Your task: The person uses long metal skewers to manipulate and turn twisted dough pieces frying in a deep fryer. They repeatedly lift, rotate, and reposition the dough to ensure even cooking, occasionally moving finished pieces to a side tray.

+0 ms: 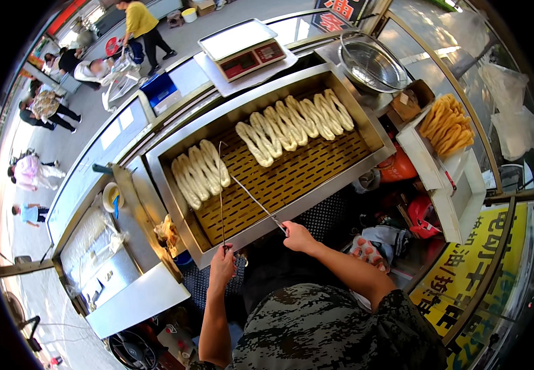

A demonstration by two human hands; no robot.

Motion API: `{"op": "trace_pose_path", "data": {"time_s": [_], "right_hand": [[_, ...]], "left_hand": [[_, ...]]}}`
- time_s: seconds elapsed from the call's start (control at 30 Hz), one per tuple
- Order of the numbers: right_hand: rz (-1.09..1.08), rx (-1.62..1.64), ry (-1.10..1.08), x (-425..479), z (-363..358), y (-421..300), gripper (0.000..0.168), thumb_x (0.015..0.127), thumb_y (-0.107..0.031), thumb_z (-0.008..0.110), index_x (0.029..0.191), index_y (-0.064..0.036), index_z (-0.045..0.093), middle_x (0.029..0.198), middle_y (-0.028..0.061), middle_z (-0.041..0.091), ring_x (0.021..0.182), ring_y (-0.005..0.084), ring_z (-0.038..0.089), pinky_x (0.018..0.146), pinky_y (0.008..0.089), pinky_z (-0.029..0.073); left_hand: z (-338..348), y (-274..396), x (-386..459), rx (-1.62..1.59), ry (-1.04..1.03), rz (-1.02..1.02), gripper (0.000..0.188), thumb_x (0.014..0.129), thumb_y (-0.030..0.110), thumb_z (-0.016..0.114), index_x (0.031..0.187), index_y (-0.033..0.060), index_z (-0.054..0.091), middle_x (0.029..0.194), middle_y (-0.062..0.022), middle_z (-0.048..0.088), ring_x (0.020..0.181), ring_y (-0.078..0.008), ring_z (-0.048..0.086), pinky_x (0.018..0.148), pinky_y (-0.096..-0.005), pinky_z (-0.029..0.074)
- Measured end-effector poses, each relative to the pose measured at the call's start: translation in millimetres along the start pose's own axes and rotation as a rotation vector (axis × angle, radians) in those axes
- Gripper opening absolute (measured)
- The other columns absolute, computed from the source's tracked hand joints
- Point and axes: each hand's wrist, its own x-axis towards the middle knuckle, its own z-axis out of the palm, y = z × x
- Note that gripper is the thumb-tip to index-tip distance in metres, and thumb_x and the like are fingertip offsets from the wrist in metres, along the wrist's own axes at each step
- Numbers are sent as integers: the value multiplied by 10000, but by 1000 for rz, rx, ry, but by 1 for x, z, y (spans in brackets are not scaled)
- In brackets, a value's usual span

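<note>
My left hand (222, 267) grips a long thin metal rod (221, 208), which reaches up across the fryer to a bent tip beside the left dough sticks. In my right hand (298, 236) is a second metal rod (256, 200), slanting up and left over the slotted fryer plate (285, 175). Several pale dough sticks (200, 172) lie side by side at the left of the rectangular steel fryer (290, 210). A longer row of pale dough sticks (294, 122) rests along its far right side. The left rod's tip seems close to the nearest stick; contact cannot be told.
Beyond the fryer stands a digital scale (243, 46). A wire strainer basket (372, 64) sits in a steel bowl at the far right. Golden fried dough sticks (447, 125) are piled at the right, above a white box (463, 194). A white board (137, 300) lies at the left.
</note>
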Motion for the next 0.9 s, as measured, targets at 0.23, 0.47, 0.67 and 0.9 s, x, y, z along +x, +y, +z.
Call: {"op": "trace_pose_path", "data": {"time_s": [0.23,0.47,0.67,0.9], "right_hand": [[-58,-16,-228,12,-48,-4,360,686,-78,564,1038,-7,532,858,224,620,851,419,599,714,486,465],[-69,26,-250,31,-55,21,411,663,-82,555,1063,12,551,932,262,617,921,420,597,787,482,473],[-54,3,-265,31,-71,22,390,671,-90,569,1046,15,545,949,248,622,944,407,602,799,469,481],[-56,34,-296,40,-64,37,430,661,-73,561,1078,29,527,891,258,622,881,421,608,741,480,481]], "left_hand": [[146,107,76,8,-448,97,264,985,222,439,1146,37,536,739,-36,572,515,-97,525,420,-239,434],[234,181,138,229,-445,78,311,961,254,437,1154,30,533,752,-33,551,516,-110,516,426,-258,432],[231,184,142,349,-402,47,287,951,237,443,1139,42,538,743,-33,541,512,-118,497,428,-268,408],[240,194,117,324,-365,64,293,964,260,438,1153,58,537,740,-19,536,526,-114,501,440,-268,421]]}}
